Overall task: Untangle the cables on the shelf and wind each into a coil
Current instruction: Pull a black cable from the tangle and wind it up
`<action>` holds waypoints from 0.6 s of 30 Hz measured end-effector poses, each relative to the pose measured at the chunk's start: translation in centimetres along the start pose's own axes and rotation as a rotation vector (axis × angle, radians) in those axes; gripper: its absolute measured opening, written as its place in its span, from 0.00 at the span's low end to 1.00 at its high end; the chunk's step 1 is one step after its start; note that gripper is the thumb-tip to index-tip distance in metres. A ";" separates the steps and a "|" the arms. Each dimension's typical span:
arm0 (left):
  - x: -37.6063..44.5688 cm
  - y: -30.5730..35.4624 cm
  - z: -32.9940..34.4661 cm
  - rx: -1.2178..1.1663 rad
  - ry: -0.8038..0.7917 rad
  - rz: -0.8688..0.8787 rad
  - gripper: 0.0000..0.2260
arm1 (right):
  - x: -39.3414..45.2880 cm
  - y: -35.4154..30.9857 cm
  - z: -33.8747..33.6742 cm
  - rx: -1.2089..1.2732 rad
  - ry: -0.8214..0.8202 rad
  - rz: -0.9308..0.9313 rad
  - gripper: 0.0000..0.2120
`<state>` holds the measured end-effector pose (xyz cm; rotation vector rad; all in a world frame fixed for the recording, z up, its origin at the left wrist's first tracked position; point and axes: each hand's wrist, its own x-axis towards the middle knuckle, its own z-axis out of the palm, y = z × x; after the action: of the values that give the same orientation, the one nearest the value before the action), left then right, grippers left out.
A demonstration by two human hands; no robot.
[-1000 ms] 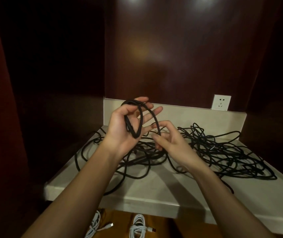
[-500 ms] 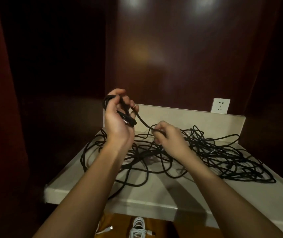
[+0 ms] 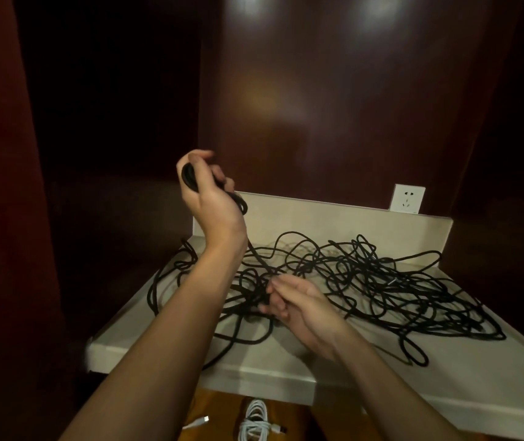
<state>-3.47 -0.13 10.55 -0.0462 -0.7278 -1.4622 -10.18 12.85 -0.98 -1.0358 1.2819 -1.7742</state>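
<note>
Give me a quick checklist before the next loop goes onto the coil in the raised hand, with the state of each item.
1. Coil held firmly: ok. The left hand grips the small black coil above the shelf.
2. Feeding strand in hand: ok. The right hand pinches cable at the tangle.
3. Strand between the hands free of snags: cannot tell; it runs down into crossing loops.
4. Rest of the cable loosened: not ok. Most of it lies knotted across the shelf.
5. Cable clear of the front edge: not ok. One loop droops over it by the left forearm.
</note>
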 end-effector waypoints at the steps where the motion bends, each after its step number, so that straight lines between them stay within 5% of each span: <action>1: -0.2 0.2 0.3 0.013 0.001 0.021 0.09 | 0.0 0.3 0.0 -0.038 0.028 -0.019 0.06; 5: -0.3 0.1 1.0 0.225 -0.071 0.267 0.08 | 0.2 -0.1 -0.6 -0.611 0.151 -0.284 0.07; 8: 0.3 -1.1 -0.7 0.724 -0.372 0.620 0.12 | 0.6 -1.5 -2.1 -1.101 0.253 -0.647 0.08; 10: 0.3 -1.4 -2.0 1.040 -0.607 0.680 0.16 | 0.6 -2.8 -2.5 -1.293 0.250 -0.803 0.11; 13: 0.0 -1.5 -3.5 1.324 -0.908 0.584 0.21 | 0.4 -4.9 -2.3 -1.461 0.175 -0.918 0.13; 18: -0.3 -1.1 -5.0 1.168 -1.287 0.096 0.24 | 1.5 -7.7 -1.8 -1.443 0.136 -0.910 0.15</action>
<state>-2.35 -2.32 6.07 -0.1187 -2.4744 -0.5678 -13.09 14.25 6.35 -2.6010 2.5098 -1.2093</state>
